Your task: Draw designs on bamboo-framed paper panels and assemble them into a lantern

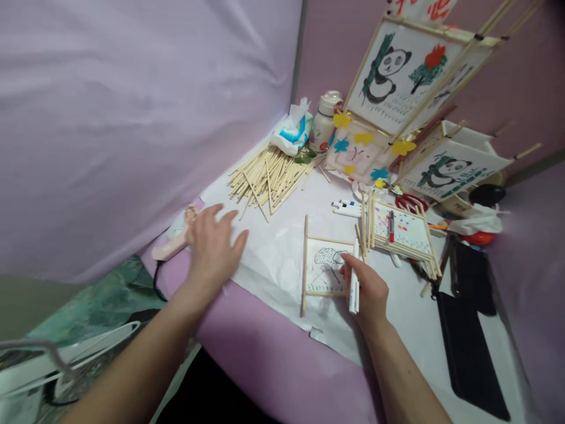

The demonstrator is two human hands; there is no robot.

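Marker (354, 285), white, one at least, gripped in right hand (371, 288) over one stick-framed drawing (324, 271) flat on white paper (269, 253), left hand (216, 244) open, spread — beside one pink corded tool (170, 247), two panda pictures (397, 76), one bottle (324, 129) behind.
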